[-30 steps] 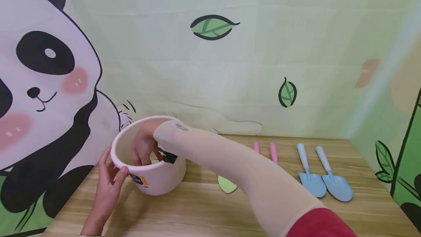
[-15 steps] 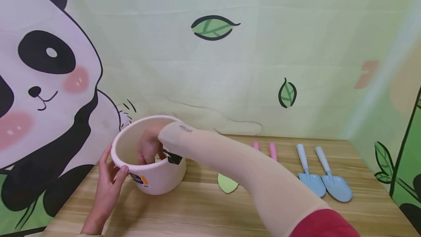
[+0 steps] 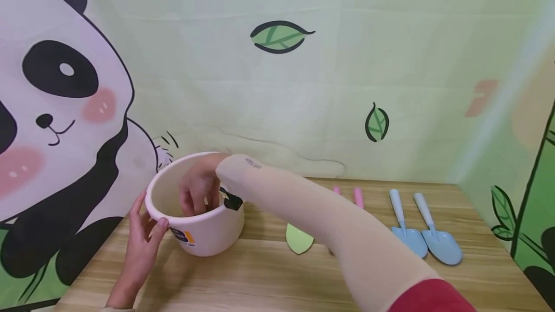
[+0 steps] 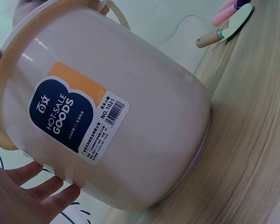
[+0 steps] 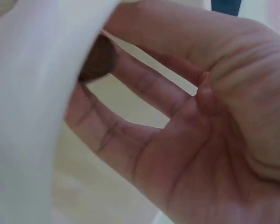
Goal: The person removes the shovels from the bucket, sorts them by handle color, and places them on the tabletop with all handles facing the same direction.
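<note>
A pale pink plastic bucket (image 3: 217,237) with a printed label stands on the table. My left hand (image 3: 145,244) holds its left side, the thumb on the rim and the fingers against the outer wall, as the left wrist view also shows. Inside the bucket is my right hand (image 3: 199,189), reaching over the far right rim with the fingers curled. In the right wrist view those fingers are around the rounded end of a brown handle (image 5: 99,58), and the near wall hides the rest of that tool.
A light green trowel (image 3: 299,239) with a wooden handle (image 4: 209,39) lies right of the bucket. Behind my forearm show two pink handles (image 3: 358,198). Farther right lie two blue trowels (image 3: 408,242). A printed cloth backdrop (image 3: 208,76) rises behind the wooden table (image 3: 243,283).
My right wrist and forearm have shifted slightly right. The light green bit seen earlier under the right hand, inside the bucket, no longer shows. My left hand and the bucket have stayed put.
</note>
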Available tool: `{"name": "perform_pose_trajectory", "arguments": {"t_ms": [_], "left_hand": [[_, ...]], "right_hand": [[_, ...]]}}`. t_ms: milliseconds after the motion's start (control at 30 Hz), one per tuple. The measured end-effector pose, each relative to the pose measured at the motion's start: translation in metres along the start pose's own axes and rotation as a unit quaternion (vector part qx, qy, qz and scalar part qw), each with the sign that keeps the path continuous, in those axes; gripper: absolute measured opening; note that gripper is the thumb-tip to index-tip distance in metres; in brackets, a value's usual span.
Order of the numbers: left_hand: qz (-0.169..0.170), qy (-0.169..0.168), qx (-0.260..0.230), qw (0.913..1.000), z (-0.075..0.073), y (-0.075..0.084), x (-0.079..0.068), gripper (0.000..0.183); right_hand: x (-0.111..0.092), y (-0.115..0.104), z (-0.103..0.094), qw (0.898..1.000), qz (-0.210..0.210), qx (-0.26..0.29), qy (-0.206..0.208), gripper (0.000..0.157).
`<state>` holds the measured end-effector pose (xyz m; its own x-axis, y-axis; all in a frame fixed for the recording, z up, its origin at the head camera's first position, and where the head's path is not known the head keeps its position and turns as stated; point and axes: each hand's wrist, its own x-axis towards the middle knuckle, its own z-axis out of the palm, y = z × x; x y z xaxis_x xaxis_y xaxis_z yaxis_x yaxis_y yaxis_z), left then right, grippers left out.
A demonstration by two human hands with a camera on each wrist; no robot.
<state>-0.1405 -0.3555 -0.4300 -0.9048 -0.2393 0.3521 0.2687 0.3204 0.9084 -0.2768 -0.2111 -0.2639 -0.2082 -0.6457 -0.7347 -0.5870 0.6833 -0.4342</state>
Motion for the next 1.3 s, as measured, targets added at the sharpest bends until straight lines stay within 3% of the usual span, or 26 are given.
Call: {"name": "perform_pose_trajectory", "arguments": {"t_ms": [300,700,833,1033,1300], "left_hand": [[0.001,0.0,-0.008,1.0,0.0,0.0,0.001,0.074],[0.017,-0.005,-0.034,0.9993,0.003,-0.001,0.0,0.075],[0.012,-0.002,-0.027,0.9996,0.004,-0.001,0.0,0.075],[0.006,-0.005,-0.017,0.9998,0.005,0.0,0.0,0.074],[0.006,0.004,-0.01,0.9999,0.002,-0.001,-0.001,0.074]], "right_hand": [[-0.006,0.012,-0.005,0.995,-0.051,0.008,0.084,0.026],[-0.003,0.03,-0.007,0.981,-0.081,-0.002,0.177,0.021],[0.0,0.035,-0.009,0.967,-0.099,-0.016,0.233,0.017],[-0.003,0.045,-0.014,0.938,-0.13,-0.032,0.321,0.017],[-0.02,0.055,-0.021,0.908,-0.19,-0.026,0.372,0.019]]}}
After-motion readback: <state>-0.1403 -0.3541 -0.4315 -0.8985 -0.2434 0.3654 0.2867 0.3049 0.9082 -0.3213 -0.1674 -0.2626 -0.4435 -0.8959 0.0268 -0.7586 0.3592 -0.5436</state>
